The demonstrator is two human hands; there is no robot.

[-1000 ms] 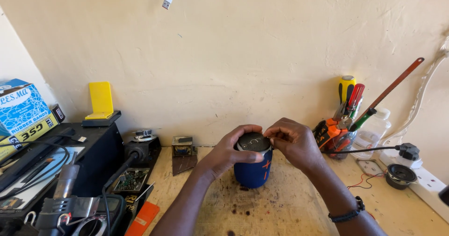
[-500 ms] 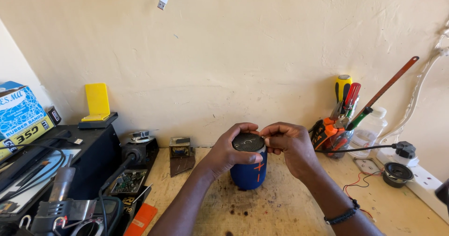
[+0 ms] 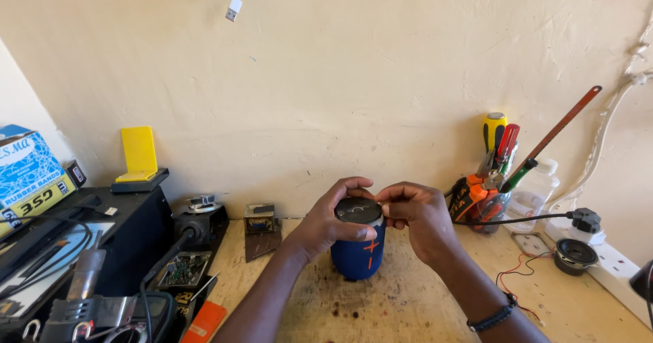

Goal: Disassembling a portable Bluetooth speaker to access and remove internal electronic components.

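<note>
The blue cylindrical speaker (image 3: pixel 358 253) stood upright on the counter (image 3: pixel 422 302) — long axis vertical, dark end cap up. The left hand (image 3: pixel 331 222) wrapped it from nine o'clock; the right hand (image 3: pixel 418 215) pinched the cap's rim at three o'clock — both equally near.

You will find one package: a blue rectangular cardboard box (image 3: pixel 27 173) with white scribble patterning and a yellow band along its lower front. It sits at the far left, above and behind the black equipment case (image 3: pixel 88 241). Beside the box, on that case's back edge, stands a small dark tag with a white label (image 3: pixel 76 173).
</note>
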